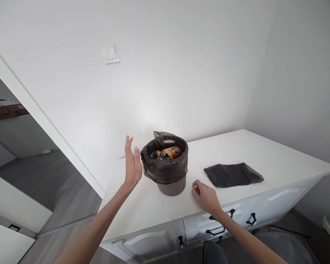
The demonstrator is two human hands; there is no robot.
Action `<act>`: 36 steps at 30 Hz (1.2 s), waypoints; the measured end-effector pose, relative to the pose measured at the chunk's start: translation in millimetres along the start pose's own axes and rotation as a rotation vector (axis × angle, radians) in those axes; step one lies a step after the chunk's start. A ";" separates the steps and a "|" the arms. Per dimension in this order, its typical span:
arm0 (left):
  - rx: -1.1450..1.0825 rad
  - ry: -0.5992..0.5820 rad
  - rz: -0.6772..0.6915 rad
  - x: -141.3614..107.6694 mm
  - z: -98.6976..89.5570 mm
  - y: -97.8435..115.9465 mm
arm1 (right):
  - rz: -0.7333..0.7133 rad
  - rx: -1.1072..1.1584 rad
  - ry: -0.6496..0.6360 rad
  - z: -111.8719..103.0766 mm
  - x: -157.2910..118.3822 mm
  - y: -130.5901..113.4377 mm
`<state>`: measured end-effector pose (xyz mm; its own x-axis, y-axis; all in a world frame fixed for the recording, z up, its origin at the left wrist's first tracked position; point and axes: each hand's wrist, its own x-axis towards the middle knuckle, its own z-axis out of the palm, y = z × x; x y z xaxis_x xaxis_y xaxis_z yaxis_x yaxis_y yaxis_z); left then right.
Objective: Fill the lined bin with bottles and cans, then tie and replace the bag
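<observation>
A small grey-brown bin [172, 188] stands upright on the white cabinet top, lined with a dark thin plastic bag [165, 170] folded over its rim. Inside lie orange drink cans [173, 152]. To the left of the bin my left hand [133, 165] is raised with its fingers apart, holding nothing, close to the bag's edge. My right hand [205, 196] rests at the cabinet top's front, right of the bin, with its fingers curled in; what they hold, if anything, is hidden. A folded dark plastic bag [232, 175] lies flat beyond it to the right.
The white cabinet top [143, 212] meets a white wall behind, with a light switch [110, 55] on it. Drawers with black handles [251, 219] are below the front edge. A doorway opens at the left. A grey chair-like object [215, 253] is at the bottom.
</observation>
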<state>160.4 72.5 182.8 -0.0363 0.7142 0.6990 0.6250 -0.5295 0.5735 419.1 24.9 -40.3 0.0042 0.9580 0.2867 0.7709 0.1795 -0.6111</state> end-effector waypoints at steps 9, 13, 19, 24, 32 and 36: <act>0.265 -0.170 -0.195 -79.2 -40.7 -104.1 | -0.002 -0.013 -0.009 0.1 -1.4 -2.6; 0.511 -0.402 -0.079 -120.7 -54.1 -136.8 | -0.005 -0.016 -0.012 0.2 -1.6 -4.1; 0.703 -0.518 -0.145 -139.9 -59.9 -156.5 | -0.016 -0.024 -0.015 -3.8 -4.2 -8.2; 0.791 -0.647 -0.257 -139.1 -57.8 -159.3 | -0.009 -0.017 -0.047 -4.4 -5.3 -8.2; 0.765 -0.583 -0.279 -146.2 -58.2 -156.8 | 0.094 0.197 -0.308 -16.6 16.4 4.3; 0.477 -0.434 -0.370 -138.1 -58.5 -135.8 | 0.317 0.656 -0.484 -45.0 37.4 -3.0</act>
<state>34.9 19.0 33.3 -0.0603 0.9763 0.2081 0.9060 -0.0339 0.4220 445.6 50.1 5.4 -0.2295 0.9474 -0.2231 0.2567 -0.1622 -0.9528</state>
